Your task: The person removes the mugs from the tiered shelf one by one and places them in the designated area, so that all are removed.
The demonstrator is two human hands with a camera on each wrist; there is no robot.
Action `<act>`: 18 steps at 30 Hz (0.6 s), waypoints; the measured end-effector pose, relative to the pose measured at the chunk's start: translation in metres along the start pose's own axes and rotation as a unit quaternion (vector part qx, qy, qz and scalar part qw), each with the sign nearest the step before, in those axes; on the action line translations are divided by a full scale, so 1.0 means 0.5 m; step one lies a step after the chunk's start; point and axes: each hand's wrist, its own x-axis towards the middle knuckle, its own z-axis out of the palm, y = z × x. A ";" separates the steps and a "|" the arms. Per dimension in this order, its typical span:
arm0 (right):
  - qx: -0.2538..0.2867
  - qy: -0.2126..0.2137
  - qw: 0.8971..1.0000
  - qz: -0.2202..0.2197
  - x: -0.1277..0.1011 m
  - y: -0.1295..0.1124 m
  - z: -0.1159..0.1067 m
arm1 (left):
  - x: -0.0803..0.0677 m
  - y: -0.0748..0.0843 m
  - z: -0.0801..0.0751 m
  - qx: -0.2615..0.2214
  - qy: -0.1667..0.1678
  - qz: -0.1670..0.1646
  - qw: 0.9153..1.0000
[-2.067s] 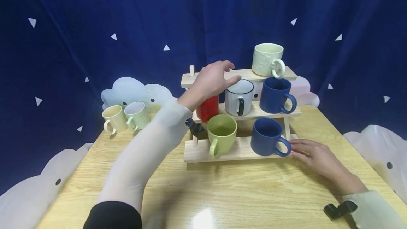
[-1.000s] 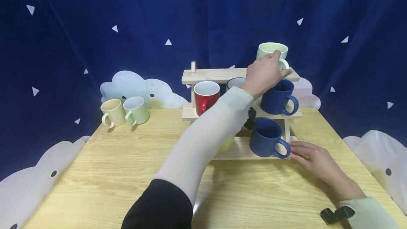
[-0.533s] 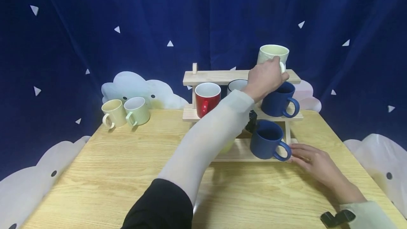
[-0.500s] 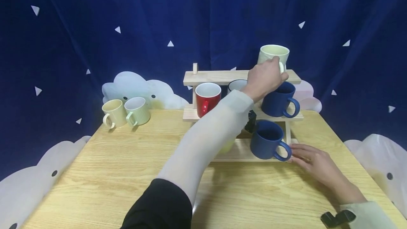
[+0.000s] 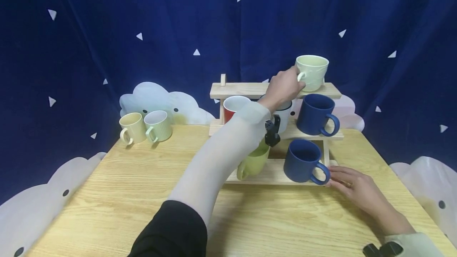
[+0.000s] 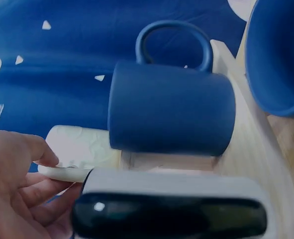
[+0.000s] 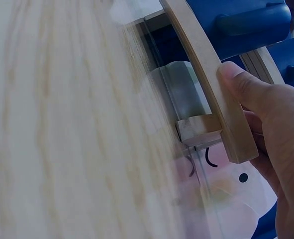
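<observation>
On the top board of the wooden rack [image 5: 250, 89], at its right end, is a pale green embossed mug [image 5: 314, 75]. My left hand [image 5: 283, 87] pinches its handle, which points toward the front left. The left wrist view shows thumb and fingers on that handle [image 6: 62, 173]. My right hand [image 5: 357, 187] holds the right end of the rack's bottom board, with the thumb [image 7: 236, 74] on its edge. Beside those fingers, a blue mug [image 5: 302, 161] stands on the bottom board. Another blue mug [image 5: 315, 115] stands on the middle board below the pale mug.
A red mug [image 5: 229, 115] and a black-rimmed white mug [image 5: 284, 118] on the middle board are partly behind my left arm, as is a yellow-green mug [image 5: 254, 163] below. A cream mug [image 5: 135, 128] and a mint ribbed mug [image 5: 160, 128] stand at the table's back left.
My left hand reached across to the pale green mug and took its handle. The mug has turned, its handle swinging from the right toward the left. My right hand stays at the rack's end.
</observation>
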 end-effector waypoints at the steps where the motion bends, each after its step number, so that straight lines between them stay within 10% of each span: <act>1: 0.000 0.002 1.000 -0.002 0.000 0.000 0.000 | 0.002 -0.005 -0.001 -0.005 -0.001 0.000 1.000; 18: 0.006 0.012 1.000 -0.016 0.013 -0.006 0.007 | 0.016 -0.002 -0.006 -0.106 -0.004 -0.090 0.990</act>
